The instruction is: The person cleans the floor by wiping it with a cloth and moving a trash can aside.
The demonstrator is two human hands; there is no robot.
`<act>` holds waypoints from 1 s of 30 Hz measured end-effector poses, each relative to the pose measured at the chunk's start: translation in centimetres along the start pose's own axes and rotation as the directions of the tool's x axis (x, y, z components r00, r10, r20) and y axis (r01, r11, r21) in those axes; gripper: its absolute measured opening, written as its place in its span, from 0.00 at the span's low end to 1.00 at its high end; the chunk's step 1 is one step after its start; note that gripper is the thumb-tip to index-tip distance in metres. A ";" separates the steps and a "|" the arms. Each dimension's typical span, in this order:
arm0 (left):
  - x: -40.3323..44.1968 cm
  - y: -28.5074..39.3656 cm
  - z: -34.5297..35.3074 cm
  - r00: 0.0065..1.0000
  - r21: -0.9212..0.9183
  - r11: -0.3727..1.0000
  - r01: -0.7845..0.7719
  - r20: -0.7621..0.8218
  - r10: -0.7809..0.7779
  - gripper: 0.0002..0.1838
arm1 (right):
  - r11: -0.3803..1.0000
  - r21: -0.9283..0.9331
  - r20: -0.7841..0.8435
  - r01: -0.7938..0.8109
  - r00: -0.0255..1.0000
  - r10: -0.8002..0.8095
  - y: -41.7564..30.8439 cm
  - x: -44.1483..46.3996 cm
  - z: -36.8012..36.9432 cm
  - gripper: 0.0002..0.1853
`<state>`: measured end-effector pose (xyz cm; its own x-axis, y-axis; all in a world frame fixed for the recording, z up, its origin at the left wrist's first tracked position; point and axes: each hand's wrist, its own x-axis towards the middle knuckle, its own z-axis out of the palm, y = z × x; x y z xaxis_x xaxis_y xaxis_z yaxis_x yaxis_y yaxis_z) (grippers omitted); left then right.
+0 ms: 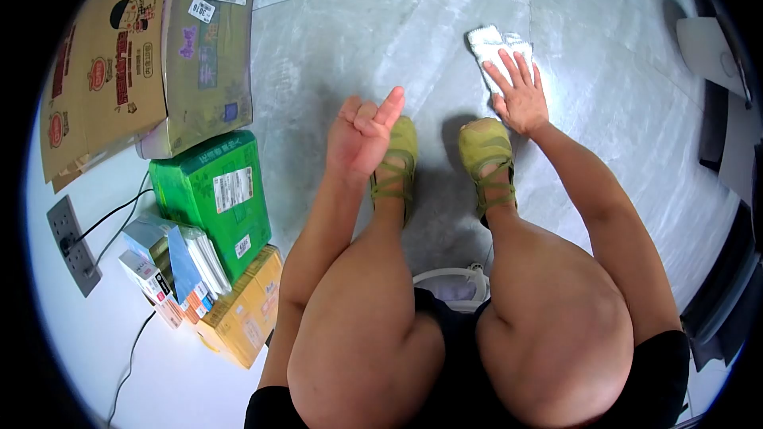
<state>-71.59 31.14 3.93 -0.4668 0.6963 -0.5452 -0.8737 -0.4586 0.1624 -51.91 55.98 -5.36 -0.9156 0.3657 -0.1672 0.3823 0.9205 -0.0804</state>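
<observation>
My right hand [520,99] lies flat with spread fingers on a folded white cloth [486,41], which rests on the grey floor. The cloth's far end sticks out past my fingertips, and the part under my palm is hidden. My left hand [364,131] is raised above the floor by my left shoe [403,143], palm up. One or two of its fingers point forward and the others are loosely bent; nothing is in it. To the left of my right wrist is my right shoe [485,147], yellow-green with crossed straps.
Along the left wall stand a brown carton [107,71], a plastic-wrapped box [208,56], a green box [218,183] and a yellow carton [242,318]. Cables hang from a wall socket [71,245]. A white plastic rim [445,272] shows between my legs. Dark furniture [723,294] stands at right.
</observation>
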 end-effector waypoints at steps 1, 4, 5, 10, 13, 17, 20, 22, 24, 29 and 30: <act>0.1 0.1 -0.1 1.000 -0.023 1.000 0.015 0.021 -0.015 0.19 | 1.000 -0.003 -0.012 -0.001 1.000 0.001 0.5 0.8 0.0 0.35; 0.5 0.2 0.6 1.000 -0.005 1.000 0.012 -0.006 -0.013 0.19 | 0.999 -0.029 -0.022 -0.028 0.999 0.028 2.4 4.7 -0.5 0.34; 0.5 0.3 0.5 1.000 -0.008 1.000 0.021 -0.006 -0.021 0.19 | 0.999 -0.030 -0.025 -0.045 0.999 0.045 3.0 6.0 -0.5 0.34; 1.3 0.6 0.6 0.998 -0.055 0.997 0.057 0.001 -0.057 0.19 | 0.989 -0.085 0.063 -0.120 0.990 0.125 5.6 11.4 -1.1 0.33; 1.3 0.6 1.6 0.999 0.152 0.988 0.036 -0.043 -0.029 0.19 | 0.987 -0.098 0.106 -0.128 0.985 0.138 5.7 11.9 -1.5 0.33; 1.9 1.1 -0.1 0.991 0.183 0.982 0.046 0.116 -0.068 0.14 | 0.991 -0.124 0.197 -0.048 0.978 0.072 5.7 9.8 -2.2 0.34; 2.5 0.7 -1.0 0.980 0.274 0.961 0.044 0.176 -0.095 0.07 | 0.988 -0.157 0.364 -0.002 0.930 0.059 4.8 6.6 -3.8 0.35; 1.2 -0.3 1.9 0.997 0.340 0.938 0.066 0.002 -0.071 0.17 | 0.985 -0.172 0.447 0.012 0.892 0.067 4.2 4.3 -4.5 0.35; 0.6 -0.7 2.9 0.995 0.344 0.933 0.101 -0.058 -0.087 0.30 | 0.993 -0.120 0.450 0.016 0.892 0.040 4.3 1.9 -3.6 0.36; 0.5 -1.0 0.6 0.987 0.450 0.886 0.112 0.054 -0.152 0.44 | 0.999 -0.029 0.390 0.014 0.921 -0.002 3.7 -5.6 -1.6 0.39; 0.4 -1.0 0.2 0.987 0.494 0.863 0.108 0.053 -0.153 0.44 | 1.000 -0.019 0.360 0.024 0.933 -0.015 3.4 -7.9 -1.0 0.39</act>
<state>-70.92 32.03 3.68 -0.3337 0.7864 -0.5197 -0.8717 -0.0476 0.4878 -43.49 56.40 -3.37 -0.8150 0.2776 -0.5086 0.3581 0.9314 -0.0654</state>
